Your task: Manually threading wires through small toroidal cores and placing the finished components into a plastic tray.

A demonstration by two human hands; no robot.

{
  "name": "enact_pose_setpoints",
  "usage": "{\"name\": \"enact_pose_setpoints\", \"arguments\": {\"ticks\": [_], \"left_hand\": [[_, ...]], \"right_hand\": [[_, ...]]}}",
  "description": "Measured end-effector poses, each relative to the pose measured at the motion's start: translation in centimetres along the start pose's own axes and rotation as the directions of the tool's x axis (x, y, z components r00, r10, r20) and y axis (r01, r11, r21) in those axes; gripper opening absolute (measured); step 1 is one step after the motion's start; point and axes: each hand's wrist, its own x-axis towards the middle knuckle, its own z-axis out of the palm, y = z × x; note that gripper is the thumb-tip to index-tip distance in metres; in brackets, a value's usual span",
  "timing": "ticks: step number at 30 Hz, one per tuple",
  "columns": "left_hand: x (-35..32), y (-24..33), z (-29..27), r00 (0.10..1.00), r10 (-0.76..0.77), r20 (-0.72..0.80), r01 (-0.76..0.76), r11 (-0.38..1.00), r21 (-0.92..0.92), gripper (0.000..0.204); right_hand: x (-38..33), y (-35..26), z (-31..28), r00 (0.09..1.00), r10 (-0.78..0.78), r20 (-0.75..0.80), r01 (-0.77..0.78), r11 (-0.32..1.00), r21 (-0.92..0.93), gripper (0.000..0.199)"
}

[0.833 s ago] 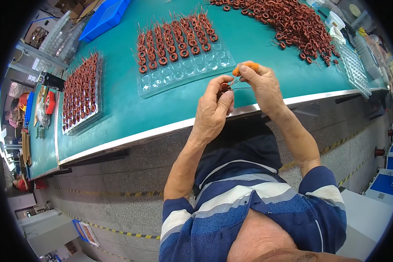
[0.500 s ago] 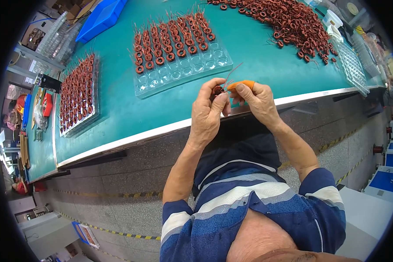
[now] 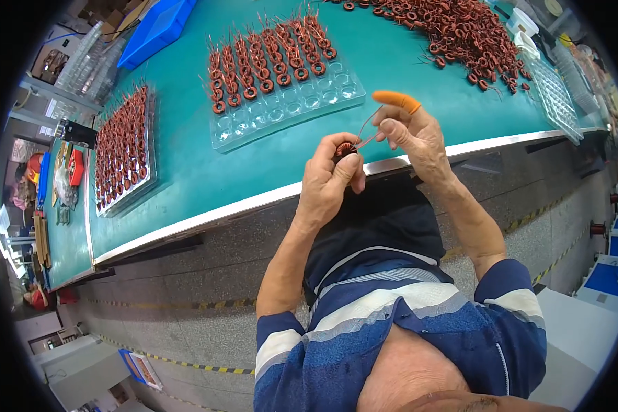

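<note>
Pinched between the thumb and fingers of my left hand (image 3: 325,177) is a small ring coil (image 3: 345,149) wound with copper-red wire, held just over the table's front edge. Thin wire leads (image 3: 368,139) rise from it toward my right hand (image 3: 422,141). The right thumb and fingers close on a lead, while the index finger, wearing an orange finger cot (image 3: 397,100), is lifted off and points left. Fingers hide part of the coil. Beyond my hands, a clear tray (image 3: 288,122) holds rows of similar coils with leads upright; its front pockets hold none.
A large heap of coils (image 3: 460,48) lies at the back right, beside a clear tray (image 3: 556,103). Stacked filled trays (image 3: 123,147) stand at left. A blue bin (image 3: 159,31) sits at the back left. The table's pale edge (image 3: 254,204) runs in front of me.
My right hand has moved up and slightly right, away from the coil, and its index finger has lifted. The left hand has stayed nearly in place with the coil.
</note>
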Motion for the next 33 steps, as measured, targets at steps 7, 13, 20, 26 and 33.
{"name": "enact_pose_setpoints", "arguments": {"ticks": [7, 13, 20, 26, 33], "left_hand": [[0.5, 0.1, -0.5, 0.994, 0.043, 0.101, -0.072, 0.951, 0.300, 0.027], [0.1, 1.4, 0.1, 0.991, -0.071, 0.114, 0.027, 0.939, 0.342, 0.025], [-0.2, 1.1, 1.0, 0.994, -0.083, 0.077, 0.080, 0.996, 0.036, 0.024], [-1.0, 0.7, 2.0, 0.997, -0.077, 0.009, 0.075, 0.991, 0.110, 0.021], [-0.8, 0.3, 2.4, 0.997, -0.072, -0.037, 0.073, 0.997, 0.027, 0.027]], "right_hand": [[0.2, 0.2, -0.8, 0.970, 0.242, 0.014, -0.242, 0.970, -0.018, 0.029], [0.1, -0.2, -0.7, 0.967, 0.250, 0.045, -0.253, 0.964, 0.085, 0.033], [-0.8, -0.8, -0.2, 0.953, 0.242, 0.183, -0.292, 0.895, 0.337, 0.032], [-1.6, -1.5, -0.6, 0.987, 0.135, 0.089, -0.134, 0.991, -0.023, 0.023], [-0.3, -1.6, -0.6, 0.966, 0.247, 0.074, -0.239, 0.966, -0.098, 0.023]]}}
